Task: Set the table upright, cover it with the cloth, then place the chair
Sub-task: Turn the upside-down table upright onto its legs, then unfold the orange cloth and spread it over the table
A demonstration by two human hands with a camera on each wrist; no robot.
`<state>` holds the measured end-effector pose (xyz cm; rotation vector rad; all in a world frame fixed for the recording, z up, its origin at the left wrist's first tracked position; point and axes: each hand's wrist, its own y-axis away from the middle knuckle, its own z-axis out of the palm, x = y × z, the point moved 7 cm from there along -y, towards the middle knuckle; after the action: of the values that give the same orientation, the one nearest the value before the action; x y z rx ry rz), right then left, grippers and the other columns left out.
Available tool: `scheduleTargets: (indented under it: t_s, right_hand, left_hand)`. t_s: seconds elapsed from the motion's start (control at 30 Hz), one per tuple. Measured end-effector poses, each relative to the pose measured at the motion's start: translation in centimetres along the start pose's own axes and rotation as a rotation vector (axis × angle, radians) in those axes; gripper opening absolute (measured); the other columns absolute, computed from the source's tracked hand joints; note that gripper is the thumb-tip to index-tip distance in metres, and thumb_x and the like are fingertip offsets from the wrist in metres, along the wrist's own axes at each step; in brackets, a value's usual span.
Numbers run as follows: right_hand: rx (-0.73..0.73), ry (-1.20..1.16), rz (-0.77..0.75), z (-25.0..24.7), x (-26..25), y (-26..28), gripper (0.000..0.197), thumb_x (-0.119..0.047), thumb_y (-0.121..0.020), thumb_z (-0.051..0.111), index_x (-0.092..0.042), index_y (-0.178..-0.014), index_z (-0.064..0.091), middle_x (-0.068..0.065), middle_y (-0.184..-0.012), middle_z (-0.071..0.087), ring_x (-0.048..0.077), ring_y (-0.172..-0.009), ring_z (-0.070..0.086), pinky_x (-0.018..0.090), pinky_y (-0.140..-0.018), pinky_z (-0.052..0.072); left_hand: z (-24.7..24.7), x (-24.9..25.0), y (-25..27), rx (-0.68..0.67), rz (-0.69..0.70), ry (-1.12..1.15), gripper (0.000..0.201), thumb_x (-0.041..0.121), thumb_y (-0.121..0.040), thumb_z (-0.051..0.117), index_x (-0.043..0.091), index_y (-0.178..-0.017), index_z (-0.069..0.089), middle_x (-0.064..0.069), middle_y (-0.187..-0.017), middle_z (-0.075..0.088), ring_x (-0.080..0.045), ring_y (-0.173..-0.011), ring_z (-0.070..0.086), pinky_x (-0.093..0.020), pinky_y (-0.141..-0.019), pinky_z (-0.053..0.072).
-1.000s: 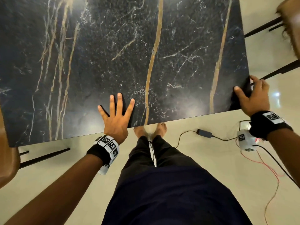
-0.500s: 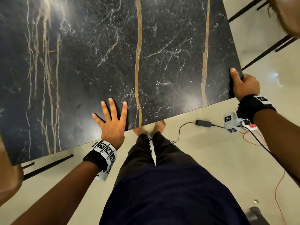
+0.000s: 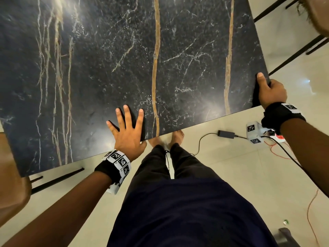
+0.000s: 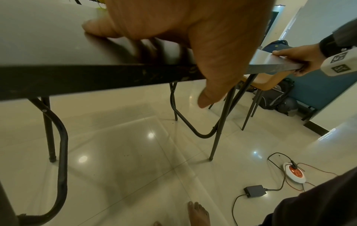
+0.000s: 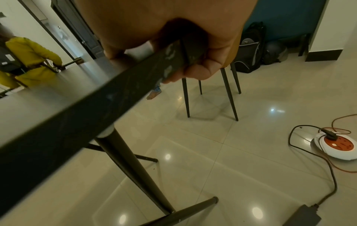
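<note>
The table stands upright on its black legs, its black marble top with gold veins filling the head view. My left hand lies flat with spread fingers on the top near the front edge. My right hand grips the table's near right corner, thumb on top and fingers curled under the edge. A brown chair stands past the right side of the table, its black legs on the floor. No cloth is in view.
Another brown chair seat shows at the lower left. On the tiled floor to my right lie a power adapter, a white and orange socket reel and cables. Bags lean against the blue wall. A person in yellow stands beyond the table.
The table top has swung a little, its right corner moving lower and nearer to me. My right hand has closed tighter round that corner. The left hand stays flat on the top.
</note>
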<state>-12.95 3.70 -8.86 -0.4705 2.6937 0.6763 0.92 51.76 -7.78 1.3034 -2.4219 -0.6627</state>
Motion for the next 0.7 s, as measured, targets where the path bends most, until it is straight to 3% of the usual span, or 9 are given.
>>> scheduleTargets:
  t_s: [0.1,0.2,0.23,0.3,0.37,0.47,0.57,0.7]
  right_hand:
    - [-0.017,-0.022,-0.016,0.0,0.5,0.3,0.064,-0.068,-0.095,0.041,-0.008,-0.098,0.063,0.012,-0.092,0.059,0.031,-0.087,0.053,0.034,-0.077,0.038]
    - [0.037,-0.042,-0.045,-0.8,1.3,1.7,0.061,-0.062,-0.095,0.047,-0.005,-0.104,0.066,0.018,-0.099,0.067,0.038,-0.095,0.061,0.038,-0.078,0.043]
    - [0.055,-0.046,-0.059,-1.1,1.5,2.5,0.056,-0.057,-0.095,0.050,-0.006,-0.110,0.067,0.019,-0.106,0.069,0.039,-0.100,0.062,0.039,-0.081,0.045]
    - [0.069,-0.052,-0.088,-1.3,1.5,4.4,0.044,-0.046,-0.095,0.059,-0.010,-0.120,0.065,0.017,-0.117,0.069,0.037,-0.109,0.061,0.040,-0.089,0.046]
    - [0.098,-0.099,-0.073,-2.0,2.5,6.9,0.040,-0.038,-0.092,0.066,-0.014,-0.125,0.064,0.012,-0.124,0.067,0.032,-0.116,0.060,0.039,-0.098,0.046]
    - [0.060,-0.159,0.007,-2.6,5.4,11.4,0.042,-0.052,-0.081,0.064,-0.019,-0.107,0.073,0.008,-0.107,0.073,0.031,-0.103,0.067,0.045,-0.097,0.052]
    - [-0.003,-0.158,0.026,-2.7,8.4,17.0,0.042,-0.059,-0.076,0.057,-0.026,-0.095,0.074,0.005,-0.093,0.074,0.030,-0.088,0.070,0.046,-0.086,0.057]
    - [-0.091,-0.026,0.057,-1.4,12.4,23.9,0.010,-0.034,-0.093,0.063,-0.028,-0.096,0.071,0.002,-0.094,0.071,0.026,-0.091,0.066,0.036,-0.082,0.052]
  left_hand:
    - [-0.9,-0.1,0.3,0.001,0.014,0.077,0.110,0.082,-0.067,0.037,0.030,-0.155,-0.001,-0.017,-0.160,-0.020,-0.041,-0.145,-0.022,-0.070,-0.110,-0.005]
    - [-2.4,-0.1,0.4,0.062,0.082,0.269,0.084,0.076,-0.072,0.051,0.035,-0.144,0.036,-0.009,-0.164,0.002,-0.032,-0.150,-0.009,-0.062,-0.113,-0.005]
    - [-3.3,-0.1,0.3,0.104,0.133,0.331,0.070,0.072,-0.075,0.052,0.034,-0.134,0.050,-0.006,-0.162,0.016,-0.030,-0.151,0.002,-0.060,-0.114,0.000]
    - [-5.0,0.1,-0.2,0.168,0.225,0.392,0.049,0.063,-0.078,0.052,0.031,-0.113,0.065,-0.001,-0.145,0.046,-0.028,-0.141,0.033,-0.058,-0.113,0.024]
    - [-6.4,0.6,-1.0,0.149,0.330,0.444,0.033,0.050,-0.085,0.055,0.027,-0.104,0.068,0.004,-0.114,0.066,-0.021,-0.111,0.058,-0.048,-0.095,0.047]
    - [-6.9,2.0,-2.4,0.001,0.412,0.574,0.011,0.026,-0.091,0.062,0.024,-0.099,0.070,0.008,-0.086,0.070,-0.009,-0.079,0.065,-0.038,-0.078,0.056]
    - [-6.6,5.3,-2.8,-0.075,0.506,0.532,0.009,0.018,-0.090,0.063,0.023,-0.094,0.070,0.007,-0.080,0.069,-0.007,-0.070,0.063,-0.033,-0.074,0.056]
    - [-4.3,10.6,-2.2,-0.227,0.621,0.420,0.009,0.019,-0.087,0.063,0.022,-0.093,0.070,0.003,-0.080,0.070,-0.014,-0.072,0.065,-0.036,-0.074,0.056]
